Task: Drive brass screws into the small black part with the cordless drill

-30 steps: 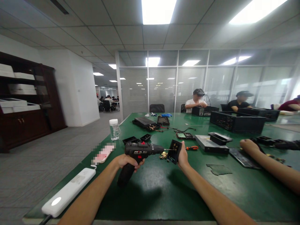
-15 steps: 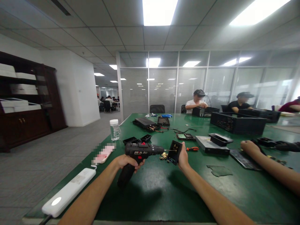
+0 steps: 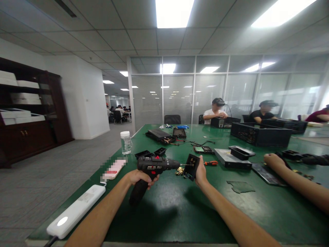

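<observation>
My left hand (image 3: pixel 141 179) is wrapped round the grip of a black cordless drill (image 3: pixel 154 164), which points to the right. Its thin bit reaches into a small black open box (image 3: pixel 191 167) with brass-coloured parts inside. That box stands tilted on edge in my right hand (image 3: pixel 202 170), whose fingers are partly hidden behind it. Where exactly the bit's tip touches is too small to tell. Below the drill's nose, small brass pieces (image 3: pixel 180 171) lie in a loose heap on the green table (image 3: pixel 164 219). An orange-handled screwdriver (image 3: pixel 211 163) lies just beyond my right hand.
To the left are a white power strip (image 3: pixel 77 211), a phone (image 3: pixel 117 168) and a clear bottle (image 3: pixel 125 143). Black trays (image 3: pixel 142 154) sit behind the drill. A grey metal case (image 3: pixel 232 160) is at right, near a co-worker's arm (image 3: pixel 295 178). Further back stands a large black chassis (image 3: pixel 260 134).
</observation>
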A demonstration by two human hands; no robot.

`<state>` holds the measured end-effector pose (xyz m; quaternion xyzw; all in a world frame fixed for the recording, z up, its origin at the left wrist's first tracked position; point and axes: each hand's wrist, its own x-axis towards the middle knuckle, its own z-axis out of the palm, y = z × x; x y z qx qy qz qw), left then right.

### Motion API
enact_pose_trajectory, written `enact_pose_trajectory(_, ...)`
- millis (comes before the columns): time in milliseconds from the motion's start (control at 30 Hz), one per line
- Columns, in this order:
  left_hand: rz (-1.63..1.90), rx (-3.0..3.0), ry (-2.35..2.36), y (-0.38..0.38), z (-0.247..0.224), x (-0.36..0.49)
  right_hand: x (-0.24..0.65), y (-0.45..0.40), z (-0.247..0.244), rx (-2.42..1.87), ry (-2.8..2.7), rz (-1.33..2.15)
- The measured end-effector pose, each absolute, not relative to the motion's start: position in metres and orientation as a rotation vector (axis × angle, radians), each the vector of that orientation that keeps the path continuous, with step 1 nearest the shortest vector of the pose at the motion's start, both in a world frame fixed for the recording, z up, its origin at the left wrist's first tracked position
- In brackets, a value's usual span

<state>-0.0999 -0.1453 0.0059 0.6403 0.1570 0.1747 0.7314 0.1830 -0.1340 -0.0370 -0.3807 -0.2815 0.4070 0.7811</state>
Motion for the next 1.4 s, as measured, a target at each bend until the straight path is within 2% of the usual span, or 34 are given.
enact_pose_trajectory(1000, 0.483, 1.600, 0.404, -0.152, 0.016, -0.099, 0.184, -0.132, -0.041, -0.866, -0.518, 0.913)
enact_pose_trajectory(1400, 0.518, 1.528, 0.252, -0.151, 0.013, -0.101, 0.181, -0.137, -0.038, -0.845, -0.493, 0.968)
